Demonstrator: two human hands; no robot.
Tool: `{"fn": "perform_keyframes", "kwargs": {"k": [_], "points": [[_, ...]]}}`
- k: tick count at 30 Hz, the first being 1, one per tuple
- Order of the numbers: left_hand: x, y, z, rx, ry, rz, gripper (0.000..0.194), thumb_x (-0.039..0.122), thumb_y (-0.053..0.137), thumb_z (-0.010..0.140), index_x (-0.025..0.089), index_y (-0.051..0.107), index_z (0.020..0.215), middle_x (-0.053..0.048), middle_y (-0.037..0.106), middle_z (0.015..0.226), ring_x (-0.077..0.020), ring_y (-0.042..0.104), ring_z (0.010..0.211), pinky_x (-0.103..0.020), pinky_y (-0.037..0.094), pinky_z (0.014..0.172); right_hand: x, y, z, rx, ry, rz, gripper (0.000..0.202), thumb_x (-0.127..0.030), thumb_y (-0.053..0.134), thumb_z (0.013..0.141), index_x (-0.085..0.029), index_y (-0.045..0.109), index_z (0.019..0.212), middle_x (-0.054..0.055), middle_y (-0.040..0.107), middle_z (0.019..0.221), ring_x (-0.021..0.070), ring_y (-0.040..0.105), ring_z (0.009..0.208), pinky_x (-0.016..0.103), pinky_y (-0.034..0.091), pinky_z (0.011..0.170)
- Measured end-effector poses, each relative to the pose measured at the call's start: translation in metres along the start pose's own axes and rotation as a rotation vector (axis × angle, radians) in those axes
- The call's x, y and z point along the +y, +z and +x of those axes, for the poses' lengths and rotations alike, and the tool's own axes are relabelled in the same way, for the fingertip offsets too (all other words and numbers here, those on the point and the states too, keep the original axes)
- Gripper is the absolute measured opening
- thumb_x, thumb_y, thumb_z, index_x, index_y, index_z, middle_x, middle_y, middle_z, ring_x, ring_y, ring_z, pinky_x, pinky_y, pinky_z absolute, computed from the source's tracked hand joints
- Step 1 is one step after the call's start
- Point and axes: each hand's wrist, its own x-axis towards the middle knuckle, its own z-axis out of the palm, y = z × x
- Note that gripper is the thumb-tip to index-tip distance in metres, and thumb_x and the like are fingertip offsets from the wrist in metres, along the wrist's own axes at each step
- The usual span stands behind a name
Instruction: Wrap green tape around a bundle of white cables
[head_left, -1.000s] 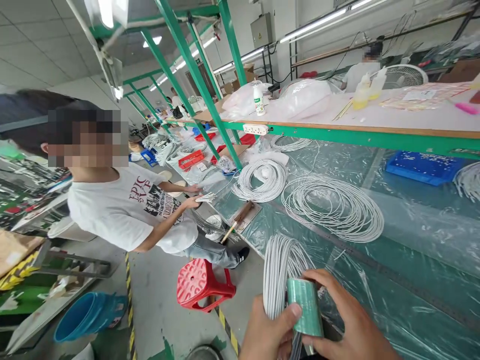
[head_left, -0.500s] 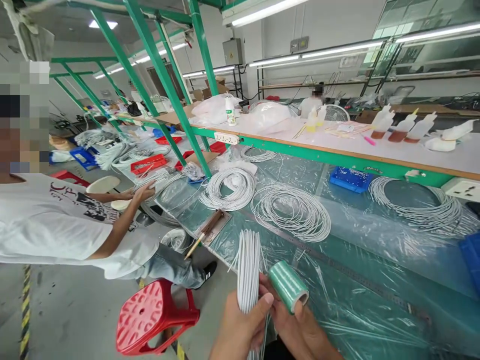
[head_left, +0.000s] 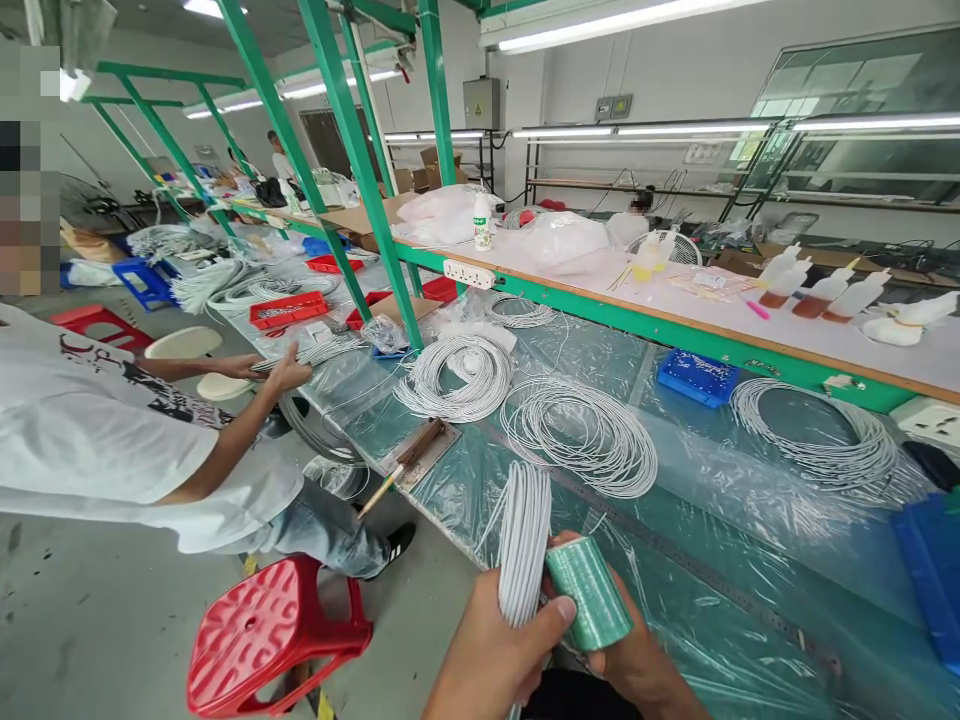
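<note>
A thick bundle of white cables (head_left: 523,535) stands nearly upright in my left hand (head_left: 499,645), whose fingers are wrapped round it. Right beside it, my right hand (head_left: 637,640) grips a roll of green stretch film (head_left: 591,592) from behind and below, partly hidden by the roll. The roll leans against the bundle near my left thumb. Behind both hands lie a loose coil of white cable (head_left: 577,435) and a tighter white coil (head_left: 454,378) on the film-covered table (head_left: 675,580).
A person in a white shirt (head_left: 135,430) stands at the left, holding cables. A red stool (head_left: 277,630) is on the floor. A blue tray (head_left: 697,376) and another cable coil (head_left: 817,435) lie under a raised shelf (head_left: 750,345) with bottles. A brown-handled cutter (head_left: 420,450) sits at the table edge.
The green roll has tilted and swung closer to the bundle, with my right hand now more behind it. The head view has shifted slightly.
</note>
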Motion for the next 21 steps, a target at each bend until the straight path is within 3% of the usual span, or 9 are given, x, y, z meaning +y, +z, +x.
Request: {"fn": "perform_keyframes", "kwargs": {"k": [3,5,8,10,14,21], "points": [[0.002,-0.002,0.003,-0.037,0.029,0.015,0.081,0.068,0.077,0.069,0.01,0.054,0.121,0.009,0.04,0.044,-0.0056,0.029,0.037,-0.018,0.022,0.037,-0.002,-0.002,0.006,-0.014,-0.115,-0.142,0.105,-0.076,0.091,0.039,-0.028,0.061,0.127,0.009,0.057,0.131,0.0379,0.053,0.119,0.046,0.042,0.106],[0.0,-0.005,0.004,-0.035,0.011,-0.007,0.088,0.07,0.077,0.066,0.009,0.051,0.126,0.01,0.04,0.045,-0.0058,0.029,0.038,-0.018,0.021,0.038,-0.009,0.001,0.009,-0.002,-0.142,-0.227,0.1,-0.076,0.089,0.044,-0.028,0.061,0.127,0.009,0.056,0.128,0.0342,0.055,0.112,0.042,0.047,0.099],[-0.002,-0.01,0.005,0.042,-0.036,-0.035,0.082,0.072,0.078,0.063,0.011,0.051,0.112,0.01,0.042,0.049,-0.0056,0.032,0.041,-0.018,0.023,0.04,-0.028,0.011,0.013,-0.01,-0.222,-0.363,0.086,-0.07,0.092,0.05,-0.028,0.063,0.12,0.006,0.057,0.117,0.0264,0.058,0.099,0.032,0.051,0.087],[-0.002,-0.015,0.005,0.095,-0.044,-0.04,0.074,0.071,0.079,0.063,0.014,0.049,0.101,0.01,0.043,0.05,-0.0062,0.035,0.042,-0.019,0.026,0.041,-0.04,0.017,0.017,-0.038,-0.281,-0.451,0.076,-0.06,0.095,0.054,-0.026,0.064,0.115,0.005,0.056,0.114,0.0248,0.057,0.1,0.028,0.05,0.086],[0.002,-0.022,0.003,0.116,-0.062,-0.036,0.07,0.066,0.079,0.063,0.017,0.044,0.098,0.01,0.047,0.051,-0.0068,0.039,0.043,-0.019,0.027,0.043,-0.052,0.024,0.021,-0.113,-0.258,-0.498,0.069,-0.037,0.096,0.057,-0.026,0.062,0.116,0.004,0.056,0.11,0.022,0.058,0.095,0.023,0.05,0.079],[0.008,-0.025,0.0,0.171,-0.042,0.034,0.048,0.046,0.076,0.07,0.019,0.043,0.092,0.011,0.045,0.047,-0.0077,0.039,0.041,-0.019,0.026,0.043,-0.053,0.026,0.019,-0.121,-0.226,-0.541,0.068,-0.036,0.097,0.057,-0.026,0.062,0.114,0.002,0.056,0.105,0.0198,0.057,0.091,0.023,0.048,0.079]]}}
